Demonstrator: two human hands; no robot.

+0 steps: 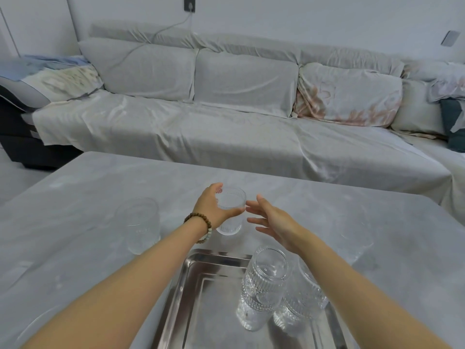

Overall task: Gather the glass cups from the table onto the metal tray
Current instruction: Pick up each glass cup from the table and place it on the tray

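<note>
A metal tray (191, 293) lies at the near edge of the grey table (75, 197), with two ribbed glass cups on it, one (261, 285) in the middle and another (304, 298) partly under my right forearm. My left hand (214, 206), with a bead bracelet at the wrist, is wrapped around a ribbed glass cup (231, 210) just beyond the tray. My right hand (271, 220) hovers open beside that cup, fingers spread, not touching it. A smooth glass cup (141, 225) stands on the table to the left. Another clear cup (352, 222) stands faintly visible on the right.
A long sofa (226, 109) draped in pale cloth runs behind the table, with a floral pillow (349, 96) at its right. A dark piece of furniture (15, 137) stands at the far left.
</note>
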